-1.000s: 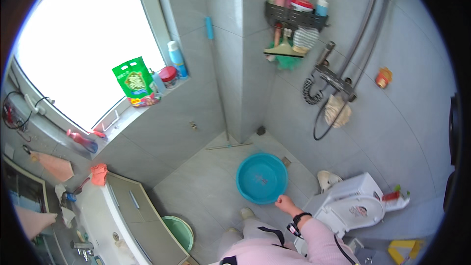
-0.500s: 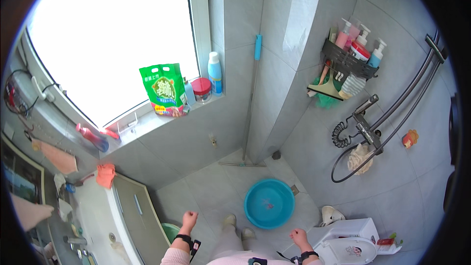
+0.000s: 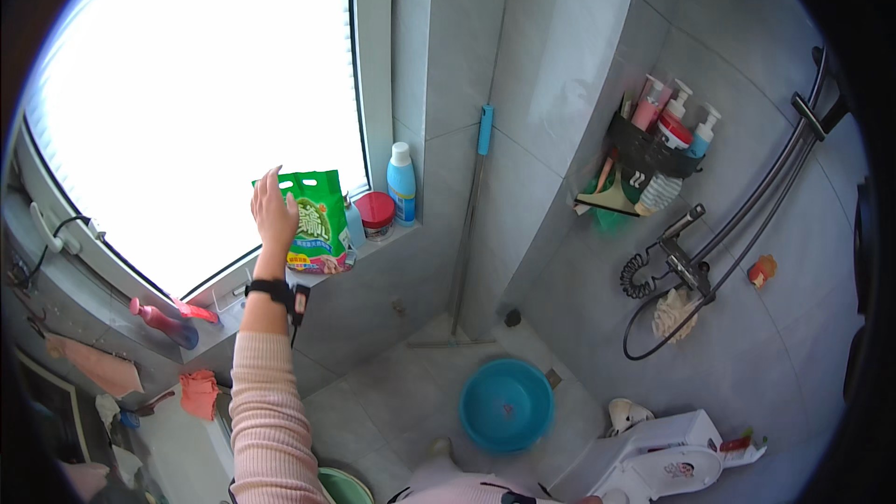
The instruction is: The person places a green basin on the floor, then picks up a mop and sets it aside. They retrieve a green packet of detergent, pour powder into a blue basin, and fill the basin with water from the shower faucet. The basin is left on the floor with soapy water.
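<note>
Head view: green bag [image 3: 320, 222], slotted top, pinkish base.

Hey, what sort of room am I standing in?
Most likely a bathroom: there's a toilet at the lower right, a shower mixer above it, and a sink at the lower left.

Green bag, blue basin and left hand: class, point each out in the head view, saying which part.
Green bag [image 3: 322, 227], head view: printed front.
Blue basin [image 3: 493, 386], head view: bare inside surface.
Left hand [image 3: 274, 216], head view: back of the hand.
</note>
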The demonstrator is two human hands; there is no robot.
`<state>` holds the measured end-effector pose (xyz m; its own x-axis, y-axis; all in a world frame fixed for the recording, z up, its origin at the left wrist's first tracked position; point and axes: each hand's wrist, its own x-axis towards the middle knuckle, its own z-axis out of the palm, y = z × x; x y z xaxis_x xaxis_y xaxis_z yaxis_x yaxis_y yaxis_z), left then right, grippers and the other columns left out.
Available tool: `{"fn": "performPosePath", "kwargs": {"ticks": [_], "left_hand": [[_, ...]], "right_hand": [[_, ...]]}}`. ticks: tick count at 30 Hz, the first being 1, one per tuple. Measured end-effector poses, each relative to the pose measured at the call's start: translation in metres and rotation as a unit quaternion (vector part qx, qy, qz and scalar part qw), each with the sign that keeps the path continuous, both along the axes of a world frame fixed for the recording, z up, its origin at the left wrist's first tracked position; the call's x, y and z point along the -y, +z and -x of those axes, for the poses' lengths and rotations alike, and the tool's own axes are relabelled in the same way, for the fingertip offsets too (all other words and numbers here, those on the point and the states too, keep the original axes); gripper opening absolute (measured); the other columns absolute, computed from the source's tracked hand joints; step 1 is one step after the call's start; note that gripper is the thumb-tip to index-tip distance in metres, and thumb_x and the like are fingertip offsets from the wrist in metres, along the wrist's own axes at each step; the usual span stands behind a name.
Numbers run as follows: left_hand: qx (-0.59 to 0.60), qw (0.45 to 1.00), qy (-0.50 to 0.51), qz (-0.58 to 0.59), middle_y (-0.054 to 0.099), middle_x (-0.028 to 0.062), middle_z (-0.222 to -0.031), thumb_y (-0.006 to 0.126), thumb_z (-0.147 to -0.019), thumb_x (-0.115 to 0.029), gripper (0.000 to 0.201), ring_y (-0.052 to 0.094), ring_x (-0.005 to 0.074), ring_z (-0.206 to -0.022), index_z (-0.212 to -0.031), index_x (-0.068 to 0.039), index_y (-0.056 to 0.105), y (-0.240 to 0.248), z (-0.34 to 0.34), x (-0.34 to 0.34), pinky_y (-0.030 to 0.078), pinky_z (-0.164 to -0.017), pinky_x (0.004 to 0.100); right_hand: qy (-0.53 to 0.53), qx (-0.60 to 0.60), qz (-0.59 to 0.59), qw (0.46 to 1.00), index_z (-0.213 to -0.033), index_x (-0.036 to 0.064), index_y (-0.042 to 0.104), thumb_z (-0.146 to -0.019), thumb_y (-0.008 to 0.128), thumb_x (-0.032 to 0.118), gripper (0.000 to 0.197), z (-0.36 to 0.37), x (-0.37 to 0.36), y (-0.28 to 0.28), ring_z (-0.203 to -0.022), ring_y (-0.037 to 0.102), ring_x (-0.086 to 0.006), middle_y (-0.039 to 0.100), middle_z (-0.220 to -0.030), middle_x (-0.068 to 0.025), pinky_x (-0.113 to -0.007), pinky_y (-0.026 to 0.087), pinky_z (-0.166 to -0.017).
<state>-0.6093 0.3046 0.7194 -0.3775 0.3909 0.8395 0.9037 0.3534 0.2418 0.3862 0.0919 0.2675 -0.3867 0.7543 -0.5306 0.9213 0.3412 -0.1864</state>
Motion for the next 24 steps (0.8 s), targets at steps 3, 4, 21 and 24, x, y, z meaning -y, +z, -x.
{"fn": "performPosePath", "kwargs": {"ticks": [3,4,21,24], "left_hand": [[-0.049,0.984,0.078,0.15,0.057,0.0108,-0.121,0.056,-0.082,-0.006,0.037,0.046,0.0289,-0.123,-0.119,-0.009,0.056,0.009,0.016,-0.015,0.024,-0.113,0.0463],[-0.054,0.985,0.076,0.148,0.058,0.01,-0.117,0.056,-0.083,-0.007,0.033,0.047,0.0283,-0.122,-0.116,-0.009,0.057,0.009,0.019,-0.017,0.023,-0.113,0.0464],[-0.136,0.979,-0.147,0.045,0.062,0.0013,-0.091,0.059,-0.076,-0.007,0.014,0.054,0.0216,-0.11,-0.088,-0.014,0.061,0.049,-0.138,0.064,0.028,-0.111,0.0488],[-0.104,0.972,-0.201,0.069,0.061,0.0015,-0.089,0.06,-0.073,-0.009,0.015,0.054,0.02,-0.107,-0.086,-0.016,0.064,0.025,-0.196,0.06,0.03,-0.11,0.0467]], "right_hand": [[-0.105,-0.044,0.021,0.993,-0.069,0.013,0.067,-0.071,0.06,0.021,0.01,-0.036,0.023,0.003,-0.071,0.063,-0.0316,0.068,-0.077,-0.0119,-0.045,0.047,-0.061],[-0.12,-0.077,-0.006,0.99,-0.066,0.0136,0.066,-0.07,0.06,0.021,0.01,-0.041,0.025,0.01,-0.068,0.062,-0.0312,0.067,-0.075,-0.0105,-0.045,0.046,-0.06],[-0.111,-0.276,-0.173,0.939,-0.087,-0.0011,0.065,-0.083,0.061,0.019,0.021,0.316,-0.231,0.281,-0.076,0.061,-0.0408,0.062,-0.082,-0.0238,-0.045,0.048,-0.065],[-0.021,-0.42,-0.256,0.87,-0.106,0.0039,0.06,-0.084,0.06,0.008,0.022,0.434,-0.231,0.379,-0.09,0.058,-0.032,0.058,-0.101,-0.014,-0.04,0.048,-0.079]]}}
